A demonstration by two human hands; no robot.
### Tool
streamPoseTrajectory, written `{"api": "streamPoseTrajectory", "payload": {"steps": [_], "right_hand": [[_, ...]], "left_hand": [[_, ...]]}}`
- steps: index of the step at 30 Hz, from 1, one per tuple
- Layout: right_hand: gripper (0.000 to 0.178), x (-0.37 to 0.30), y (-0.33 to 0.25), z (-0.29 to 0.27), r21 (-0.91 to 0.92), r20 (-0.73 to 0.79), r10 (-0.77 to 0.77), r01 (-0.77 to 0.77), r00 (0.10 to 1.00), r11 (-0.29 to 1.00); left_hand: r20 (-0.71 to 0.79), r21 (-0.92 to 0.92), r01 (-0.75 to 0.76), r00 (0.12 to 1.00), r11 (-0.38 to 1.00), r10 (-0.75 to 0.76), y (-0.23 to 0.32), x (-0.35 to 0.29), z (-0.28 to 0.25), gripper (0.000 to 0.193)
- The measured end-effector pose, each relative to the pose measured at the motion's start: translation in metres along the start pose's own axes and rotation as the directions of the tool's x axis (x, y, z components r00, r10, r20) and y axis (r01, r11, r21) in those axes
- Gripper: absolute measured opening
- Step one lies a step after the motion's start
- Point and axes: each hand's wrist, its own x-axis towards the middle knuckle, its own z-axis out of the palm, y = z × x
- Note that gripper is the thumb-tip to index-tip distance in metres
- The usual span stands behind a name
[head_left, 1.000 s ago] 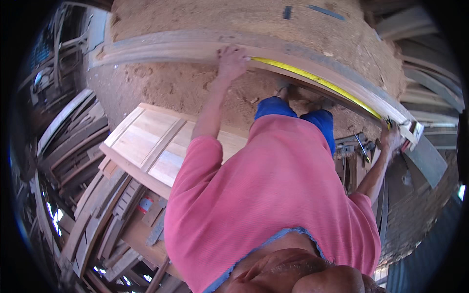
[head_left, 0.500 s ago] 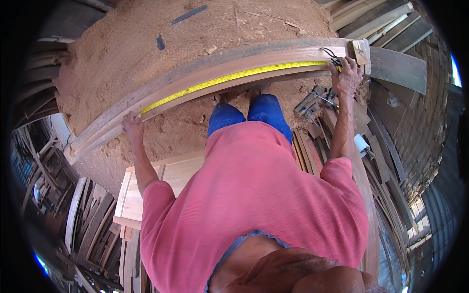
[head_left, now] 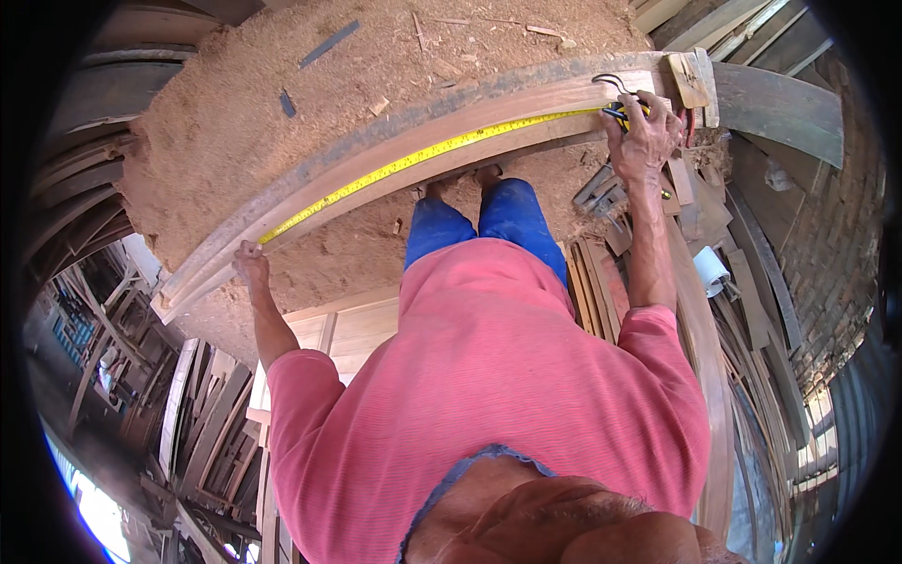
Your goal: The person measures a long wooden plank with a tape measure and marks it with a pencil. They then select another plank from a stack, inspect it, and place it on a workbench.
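A yellow tape measure [head_left: 413, 162] is drawn out along a long wooden board [head_left: 540, 100], which lies crosswise in front of me. My left hand [head_left: 251, 263] is closed at the tape's left end, pinching it at the board's near edge. At the other end my right hand [head_left: 646, 136] grips the tape measure's case, mostly hidden by the fingers; a dark cord loop sticks out above it. Just right of this hand, a small wood block [head_left: 689, 80] sits at the board's right end.
Sawdust covers the floor [head_left: 235, 122] beyond the board. Metal tools [head_left: 601, 193] lie near my right forearm, beside a white roll [head_left: 710, 271]. A pale wooden panel [head_left: 362, 329] is at my left, and stacked planks [head_left: 216, 414] stand further left.
My right hand has shifted slightly left with the tape case, and its grip has turned. The left hand stays at the tape's end. The whole view has tilted a little.
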Motion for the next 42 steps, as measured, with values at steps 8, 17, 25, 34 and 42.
{"api": "streamPoseTrajectory", "payload": {"steps": [8, 17, 25, 34, 42], "right_hand": [[0.038, 0.003, -0.003, -0.003, -0.038, 0.041, 0.025, -0.024, 0.999, 0.999], [0.039, 0.006, -0.007, -0.005, -0.106, 0.073, 0.052, -0.044, 0.996, 0.993], [0.046, 0.015, 0.012, 0.010, -0.370, 0.276, 0.044, 0.064, 0.960, 0.927], [0.043, 0.047, -0.134, 0.033, -0.172, 0.456, -0.047, 0.139, 0.889, 0.975], [0.050, 0.056, -0.371, 0.079, -0.052, 0.665, -0.109, 0.191, 0.739, 0.980]], "left_hand": [[0.003, 0.018, -0.001, 1.000, 1.000, 0.001, 0.012, -0.003, -0.011, 0.013], [0.042, -0.022, 0.034, 0.999, 0.999, -0.033, 0.011, -0.005, -0.009, 0.014], [-0.146, -0.087, -0.144, 0.981, 0.986, 0.131, 0.001, -0.011, 0.013, 0.032], [-0.177, -0.307, -0.051, 0.984, 0.950, -0.004, 0.037, -0.032, -0.018, 0.028], [-0.002, -0.541, -0.154, 0.983, 0.827, 0.182, 0.017, -0.009, -0.008, 0.041]]}}
